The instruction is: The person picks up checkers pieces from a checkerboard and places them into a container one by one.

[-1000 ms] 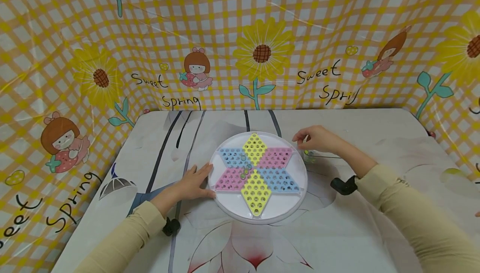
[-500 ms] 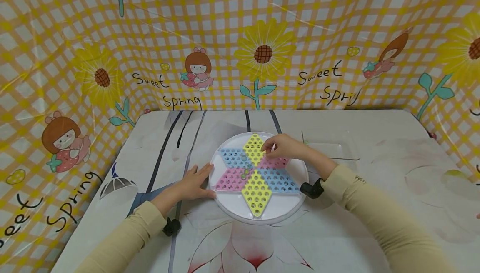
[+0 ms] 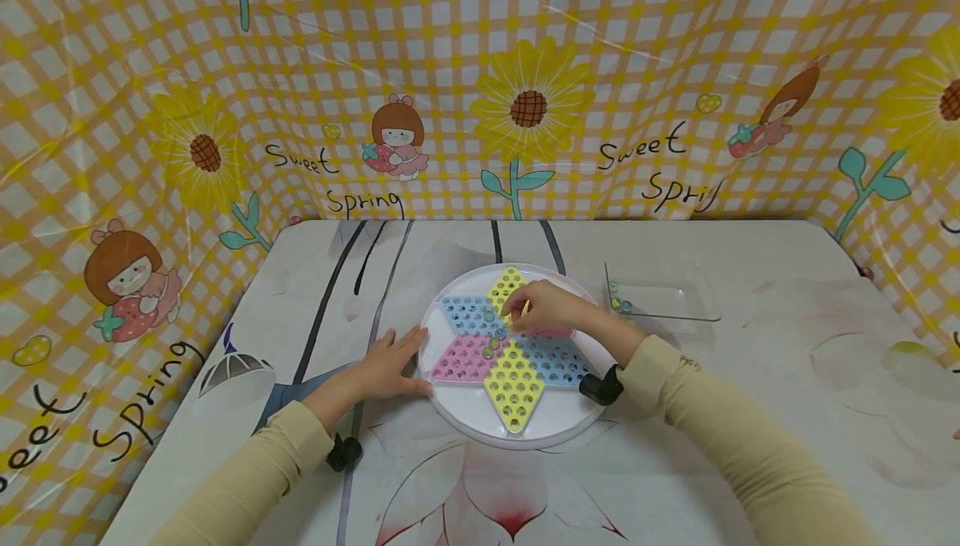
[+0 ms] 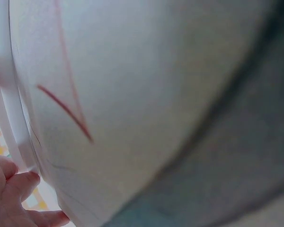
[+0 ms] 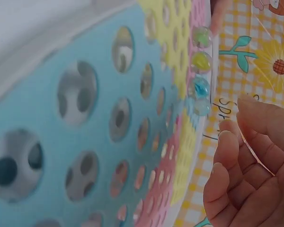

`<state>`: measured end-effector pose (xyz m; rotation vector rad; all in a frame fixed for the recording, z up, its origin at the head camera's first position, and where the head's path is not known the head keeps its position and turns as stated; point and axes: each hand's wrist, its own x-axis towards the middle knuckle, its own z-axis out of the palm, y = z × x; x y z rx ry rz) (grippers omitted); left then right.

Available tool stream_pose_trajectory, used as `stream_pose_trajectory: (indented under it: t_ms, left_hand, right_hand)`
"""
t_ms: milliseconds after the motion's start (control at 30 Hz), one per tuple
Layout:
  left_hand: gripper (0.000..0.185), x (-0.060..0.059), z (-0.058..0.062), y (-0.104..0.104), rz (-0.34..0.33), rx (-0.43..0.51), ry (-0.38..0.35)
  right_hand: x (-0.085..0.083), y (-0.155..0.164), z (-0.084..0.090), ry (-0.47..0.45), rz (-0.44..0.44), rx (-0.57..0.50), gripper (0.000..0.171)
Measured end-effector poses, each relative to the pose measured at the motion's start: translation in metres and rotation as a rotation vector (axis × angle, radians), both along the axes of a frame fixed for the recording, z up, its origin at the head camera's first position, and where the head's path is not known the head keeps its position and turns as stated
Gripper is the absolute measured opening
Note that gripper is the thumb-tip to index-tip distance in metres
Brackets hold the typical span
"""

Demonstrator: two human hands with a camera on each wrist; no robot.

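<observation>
White round board: plastic Chinese-checkers board lies flat mid counter, star of yellow, blue and pink perforated diamonds on top.
Marbles on board: short row of glass marbles sits in the holes near the star's centre; right wrist view shows four in a line, green, yellow, blue, clear.
Left hand: left hand rests flat on the counter, fingers straight and relaxed, fingertips touching the board's left rim; left wrist view shows only fingertips against the white rim, rest blurred.
Right hand: right hand hovers over the star's upper middle, fingers curled with tips drawn together just right of the marble row; cannot tell if it pinches a marble, nothing visible between the fingers in the right wrist view.
Clear tray: shallow transparent tray on the counter right of the board, apart from it, a few marbles in its left end.
Sleeves: both arms in cream sleeves, black wrist mounts.
Backdrop: yellow gingham sheet with sunflowers behind and beside the counter.
</observation>
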<state>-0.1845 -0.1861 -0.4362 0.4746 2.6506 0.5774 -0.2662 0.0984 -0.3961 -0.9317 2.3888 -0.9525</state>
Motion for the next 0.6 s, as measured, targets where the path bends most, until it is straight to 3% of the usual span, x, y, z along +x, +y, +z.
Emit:
stream_pose_trajectory:
  t_ms: [600]
  left_hand:
    - [0.092, 0.000, 0.001, 0.001, -0.009, -0.009, 0.006]
  right_hand:
    - [0.006, -0.017, -0.012, -0.008, 0.016, 0.128, 0.022]
